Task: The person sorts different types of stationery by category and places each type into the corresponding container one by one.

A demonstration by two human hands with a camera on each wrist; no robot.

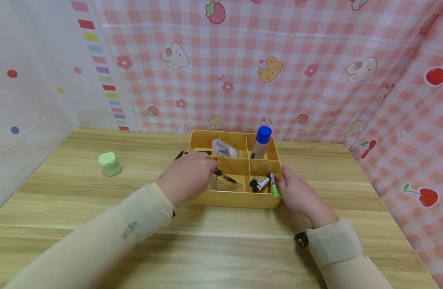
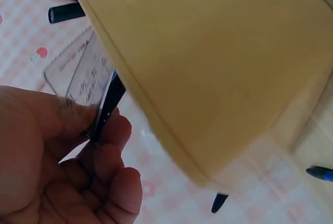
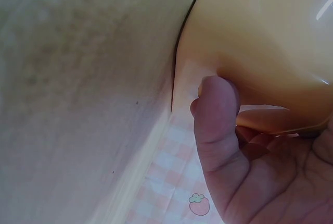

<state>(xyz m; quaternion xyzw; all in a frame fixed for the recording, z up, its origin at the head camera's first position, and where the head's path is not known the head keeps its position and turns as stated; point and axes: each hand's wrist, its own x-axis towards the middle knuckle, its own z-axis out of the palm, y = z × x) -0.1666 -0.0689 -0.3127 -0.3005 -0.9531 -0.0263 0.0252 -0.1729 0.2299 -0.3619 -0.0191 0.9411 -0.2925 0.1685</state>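
Note:
A yellow divided organizer box point(image 1: 228, 199) sits on the table. My left hand point(image 1: 189, 176) is over its front left part, pinching a dark pen point(image 1: 225, 175) between thumb and fingers; the pen's tip points into a front compartment. In the left wrist view that pen point(image 2: 111, 99) shows beside a clear plastic piece point(image 2: 83, 70) with dark writing. My right hand point(image 1: 299, 192) grips the box's right side, its thumb point(image 3: 217, 104) against the yellow wall. Several markers point(image 1: 262, 184) lie in the front right compartment. A blue-capped glue stick point(image 1: 261, 143) stands in the rear right one.
A clear package point(image 1: 225, 149) leans in the rear of the box. Beside the box's left end, partly hidden by my left hand, is a dark pen point(image 1: 179, 155). A pale green object point(image 1: 110, 163) stands at the left of the wooden table point(image 1: 221, 249). Checked cloth point(image 1: 239, 108) hangs behind.

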